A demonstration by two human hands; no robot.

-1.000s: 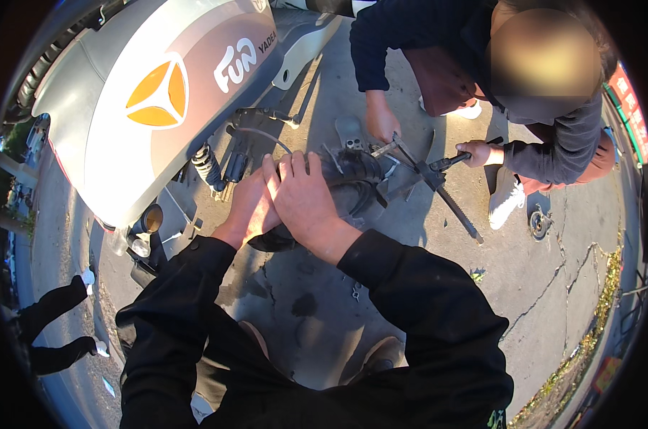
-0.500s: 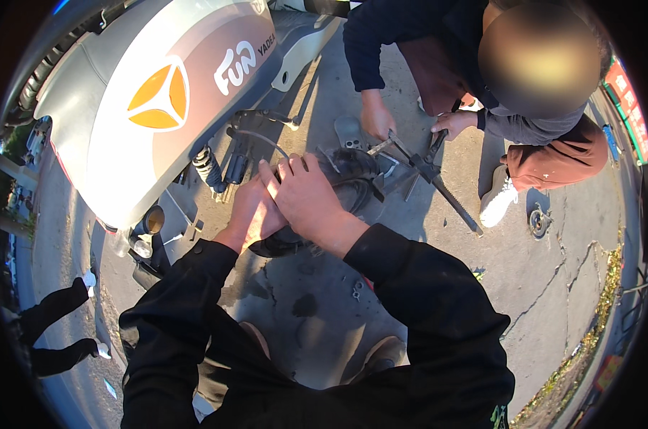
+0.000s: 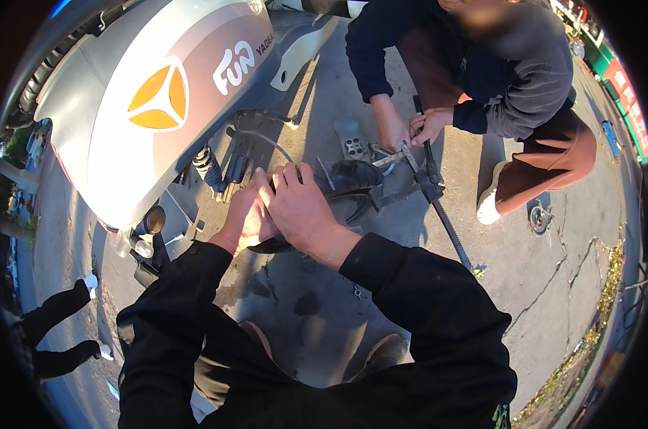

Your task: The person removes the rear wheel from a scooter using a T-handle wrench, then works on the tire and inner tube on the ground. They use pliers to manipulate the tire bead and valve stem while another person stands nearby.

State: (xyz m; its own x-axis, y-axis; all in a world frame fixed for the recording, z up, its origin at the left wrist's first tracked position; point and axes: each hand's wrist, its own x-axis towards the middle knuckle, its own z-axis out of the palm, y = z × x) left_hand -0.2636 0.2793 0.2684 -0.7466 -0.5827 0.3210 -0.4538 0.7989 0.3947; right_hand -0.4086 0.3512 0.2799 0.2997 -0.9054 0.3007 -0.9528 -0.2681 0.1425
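In the middle, both my hands are closed on a black tyre (image 3: 358, 176), with their fingers wrapped over its near-left part. My left hand (image 3: 246, 219) is lower, and my right hand (image 3: 304, 214) overlaps its fingertips. Much of the tyre is hidden beneath my hands, as is whatever it is mounted on. To the right, a crouching person's two hands (image 3: 425, 127) grip the handles of a dark metal tool with a long toothed bar (image 3: 449, 230). The tool's jaw end reaches the far-right side of the tyre.
A scooter's rear body (image 3: 174, 114) fills the upper left, with a shock absorber (image 3: 208, 170) hanging below. Beyond the tyre lies a grey metal part with holes (image 3: 351, 139). A round metal part (image 3: 540, 217) rests on the cracked pavement (image 3: 538, 286). Someone's dark-clad legs (image 3: 59, 314) are at far left.
The other person has leaned back, and both their hands have come closer together on the tool. The toothed bar has shifted slightly down and left. My hands have barely moved.
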